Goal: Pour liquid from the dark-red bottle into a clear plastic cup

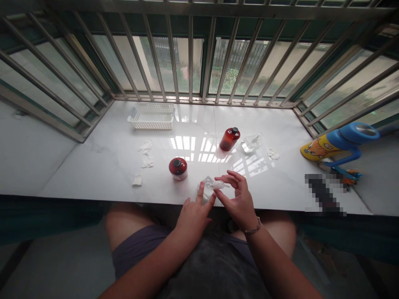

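Observation:
My right hand point(237, 199) pinches a small clear plastic piece point(219, 185) between thumb and fingertips, low on the white marble sill point(274, 187). My left hand point(193, 220) is beside it, fingers apart, its index finger against a clear plastic blister point(205, 187). Just left of my hands stands a dark red bottle with a black cap point(178, 168). Farther back is an amber bottle with a black cap point(230, 139). Another clear plastic blister point(252, 143) lies to its right.
Crumpled white tissue bits point(145, 147) lie left of the bottles, with another point(273, 154) on the right. A white plastic basket point(151, 116) stands at the back left. A blue-and-yellow water bottle point(339, 142) lies at the right. Metal window bars point(190, 58) rise behind the sill.

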Demonstrator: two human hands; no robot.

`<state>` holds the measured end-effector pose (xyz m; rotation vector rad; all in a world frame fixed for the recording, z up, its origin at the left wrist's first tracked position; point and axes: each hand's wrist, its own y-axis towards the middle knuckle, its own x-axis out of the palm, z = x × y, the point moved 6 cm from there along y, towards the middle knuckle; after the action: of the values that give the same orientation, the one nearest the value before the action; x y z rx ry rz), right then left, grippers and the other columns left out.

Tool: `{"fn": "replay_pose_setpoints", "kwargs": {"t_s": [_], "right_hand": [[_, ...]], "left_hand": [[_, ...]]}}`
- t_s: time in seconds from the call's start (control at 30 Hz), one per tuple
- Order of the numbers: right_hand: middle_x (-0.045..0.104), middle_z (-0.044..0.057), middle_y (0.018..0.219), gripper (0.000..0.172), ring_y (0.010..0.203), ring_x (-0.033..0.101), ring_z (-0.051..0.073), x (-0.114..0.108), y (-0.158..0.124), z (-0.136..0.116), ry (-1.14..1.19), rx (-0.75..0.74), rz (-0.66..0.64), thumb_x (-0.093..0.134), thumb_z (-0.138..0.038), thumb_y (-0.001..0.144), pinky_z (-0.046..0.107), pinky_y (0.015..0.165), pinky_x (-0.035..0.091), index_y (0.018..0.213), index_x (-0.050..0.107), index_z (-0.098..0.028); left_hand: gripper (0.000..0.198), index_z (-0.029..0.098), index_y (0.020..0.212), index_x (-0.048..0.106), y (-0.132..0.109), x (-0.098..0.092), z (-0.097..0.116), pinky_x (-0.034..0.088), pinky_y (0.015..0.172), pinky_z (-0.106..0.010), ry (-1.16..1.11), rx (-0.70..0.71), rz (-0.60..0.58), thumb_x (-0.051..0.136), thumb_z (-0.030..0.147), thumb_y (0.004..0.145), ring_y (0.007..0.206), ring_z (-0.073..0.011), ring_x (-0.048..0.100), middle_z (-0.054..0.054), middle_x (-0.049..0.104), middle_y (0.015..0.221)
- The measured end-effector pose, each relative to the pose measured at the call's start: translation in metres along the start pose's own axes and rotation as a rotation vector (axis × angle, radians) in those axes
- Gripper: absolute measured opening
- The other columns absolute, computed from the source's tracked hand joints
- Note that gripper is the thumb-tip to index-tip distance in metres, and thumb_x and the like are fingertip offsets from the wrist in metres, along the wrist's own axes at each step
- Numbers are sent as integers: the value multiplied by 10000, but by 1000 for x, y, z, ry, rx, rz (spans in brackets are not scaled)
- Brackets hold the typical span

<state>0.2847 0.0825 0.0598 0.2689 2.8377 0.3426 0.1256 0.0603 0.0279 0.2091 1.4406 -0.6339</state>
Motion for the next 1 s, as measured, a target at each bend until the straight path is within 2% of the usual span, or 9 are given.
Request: {"fn": "replay_pose_setpoints", "kwargs": {"t_s": [0.3,0.6,0.73,0.87,1.0], "right_hand": [[793,70,1209,622,1239,733,277,-4,0,-10,-76,-48,4,837,-286,918,577,1188,503,1437,494,-301],[794,68,1186,617,1230,733,289,-6,-1,-7,-51,-3,33,850,-312,903,610,1204,478,1417,509,-306],[795,71,1183,646,1192,745,283,-5,-3,1,-14,33,42,866,-336,891,602,1203,470,1422,500,-304],[791,81,1174,659,1128,752,272,-10,-5,17,85,99,51,872,-375,886,540,1084,558,1419,491,-299],[784,81,1146,668,1070,748,249,-32,-1,33,106,102,98,865,-389,886,472,991,599,1427,487,-289]], "left_hand": [[1068,372,1709,284,1,1,0,612,947,-492,15,-8,-28,910,399,845,1053,-363,789,-269,95,1816],[1066,393,1703,287,-1,0,-1,625,885,-490,3,-9,8,913,371,840,951,-336,797,-253,141,1815],[1055,390,1708,283,0,0,0,625,873,-480,19,-6,2,902,381,854,950,-336,795,-259,130,1814],[1088,404,1720,250,0,0,-1,629,874,-477,17,-3,11,905,377,852,935,-325,796,-260,145,1812],[1051,396,1715,281,-1,0,-1,631,889,-471,14,12,15,897,369,864,912,-306,798,-268,185,1801]]}}
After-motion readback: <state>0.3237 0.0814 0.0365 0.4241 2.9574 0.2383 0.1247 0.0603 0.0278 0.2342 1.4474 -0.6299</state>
